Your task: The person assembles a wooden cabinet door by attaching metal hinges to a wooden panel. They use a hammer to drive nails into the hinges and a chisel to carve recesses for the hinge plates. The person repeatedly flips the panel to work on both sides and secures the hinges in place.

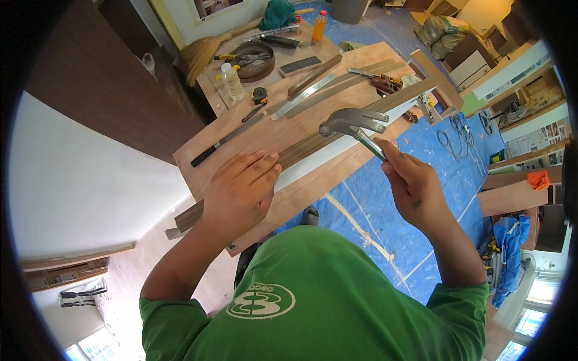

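Hammer (352, 123) held above a long wood-grain strip (304, 150)

The right grip (412, 183) is closed around the handle, fairly near the head; the head hangs over the strip, apparently without touching. It looks rigid and head-heavy, so a hold lower on the handle would swing harder, this one finer. The left grip (241, 186) lies nearly flat on the strip, fingers together; whether the thumb hooks its edge, I cannot tell. The strip crosses the worktop (289, 201) diagonally, its lower-left end jutting past the edge. It is probably light and slightly springy, best steadied near the middle; its surface could mark easily.

Beside it, a white band (313, 167) runs near the worktop's near edge, which drops to blue sheeting (457, 186). Across the strip, a file (232, 138) and flat bars (304, 96) crowd sideways moves; there is more room upward and rightward.
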Tool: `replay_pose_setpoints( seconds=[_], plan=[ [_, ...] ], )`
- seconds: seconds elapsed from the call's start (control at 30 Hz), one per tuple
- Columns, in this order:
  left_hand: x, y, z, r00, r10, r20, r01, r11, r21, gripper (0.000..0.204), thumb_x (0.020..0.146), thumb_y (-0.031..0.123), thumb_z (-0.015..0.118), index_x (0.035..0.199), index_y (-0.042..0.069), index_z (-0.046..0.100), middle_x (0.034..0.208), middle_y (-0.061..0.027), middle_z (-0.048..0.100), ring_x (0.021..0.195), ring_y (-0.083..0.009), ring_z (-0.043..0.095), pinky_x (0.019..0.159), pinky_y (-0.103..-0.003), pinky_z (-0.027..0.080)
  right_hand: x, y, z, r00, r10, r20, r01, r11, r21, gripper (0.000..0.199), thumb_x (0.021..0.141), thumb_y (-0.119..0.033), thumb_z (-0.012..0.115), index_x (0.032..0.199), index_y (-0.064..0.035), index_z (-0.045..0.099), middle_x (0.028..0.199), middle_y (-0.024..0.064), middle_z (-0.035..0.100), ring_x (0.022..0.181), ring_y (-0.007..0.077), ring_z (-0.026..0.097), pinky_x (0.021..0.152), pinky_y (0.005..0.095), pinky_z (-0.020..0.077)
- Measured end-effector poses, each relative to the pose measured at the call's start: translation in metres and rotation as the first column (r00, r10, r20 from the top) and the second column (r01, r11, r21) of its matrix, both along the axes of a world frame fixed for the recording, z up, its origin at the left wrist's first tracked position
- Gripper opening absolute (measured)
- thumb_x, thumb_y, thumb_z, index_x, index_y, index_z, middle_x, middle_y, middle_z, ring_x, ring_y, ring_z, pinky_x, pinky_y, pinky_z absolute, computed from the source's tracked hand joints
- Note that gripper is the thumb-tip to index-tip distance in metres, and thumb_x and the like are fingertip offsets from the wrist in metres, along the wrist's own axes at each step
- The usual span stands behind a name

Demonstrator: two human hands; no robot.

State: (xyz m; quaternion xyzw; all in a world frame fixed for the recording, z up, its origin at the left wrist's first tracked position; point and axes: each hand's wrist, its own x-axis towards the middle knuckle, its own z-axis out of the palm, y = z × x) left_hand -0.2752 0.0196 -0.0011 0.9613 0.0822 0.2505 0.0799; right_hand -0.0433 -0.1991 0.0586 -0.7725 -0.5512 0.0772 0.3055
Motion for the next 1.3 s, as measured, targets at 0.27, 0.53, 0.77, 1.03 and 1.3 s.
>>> replay_pose_setpoints(
  seconds=[0.27,0.53,0.77,1.03,1.3],
  plan=[
    [-0.01,0.004,-0.011,1.0,0.003,0.001,-0.003,1.0,-0.011,0.029,0.085,0.009,0.073,0.114,0.009,0.074,0.128,-0.0039,0.073,0.123,-0.0229,0.066,0.108,-0.042,0.05,-0.018,0.011,0.012,0.995,0.094,0.016,-0.093,0.993,-0.07,0.048,0.095,0.003,0.064,0.141,-0.0089,0.06,0.088,0.0167,0.068,0.073,0.0339,0.07,0.064,0.0429,0.0549],
    [-0.006,0.002,-0.015,0.997,0.001,0.071,0.001,1.0,-0.024,0.025,0.086,0.009,0.073,0.11,0.008,0.075,0.124,-0.004,0.074,0.117,-0.0223,0.068,0.105,-0.041,0.052,-0.021,0.012,0.004,0.992,0.122,-0.025,-0.123,0.99,-0.067,0.047,0.095,0.002,0.063,0.141,-0.0088,0.06,0.093,0.0176,0.071,0.078,0.0347,0.072,0.067,0.0411,0.0572],
    [-0.031,0.005,-0.003,0.998,0.057,0.042,-0.055,0.997,-0.046,0.017,0.084,0.006,0.076,0.101,0.003,0.076,0.114,-0.0091,0.077,0.112,-0.0272,0.071,0.096,-0.041,0.056,-0.024,0.013,-0.011,0.99,0.138,0.023,-0.135,0.985,-0.112,0.045,0.097,0.002,0.062,0.141,-0.0077,0.06,0.094,0.0192,0.072,0.078,0.0352,0.072,0.068,0.0402,0.0571],
    [-0.082,0.002,-0.007,0.977,0.194,0.089,-0.171,0.961,-0.218,0.017,0.086,0.009,0.076,0.102,0.006,0.076,0.117,-0.0106,0.076,0.107,-0.027,0.072,0.094,-0.041,0.057,-0.042,0.026,0.012,0.985,0.17,0.001,-0.169,0.984,-0.062,0.045,0.097,0.002,0.063,0.141,-0.0064,0.061,0.09,0.0195,0.071,0.074,0.0328,0.071,0.065,0.0364,0.0546],
    [-0.081,-0.001,-0.012,0.966,0.207,0.151,-0.174,0.963,-0.208,0.016,0.086,0.01,0.076,0.102,0.006,0.076,0.115,-0.0105,0.077,0.104,-0.0266,0.073,0.091,-0.04,0.058,-0.048,0.039,0.012,0.959,0.281,0.045,-0.276,0.957,-0.086,0.046,0.094,0.003,0.065,0.139,-0.0089,0.061,0.09,0.0182,0.072,0.075,0.0347,0.073,0.065,0.0404,0.0574]
  ],
)
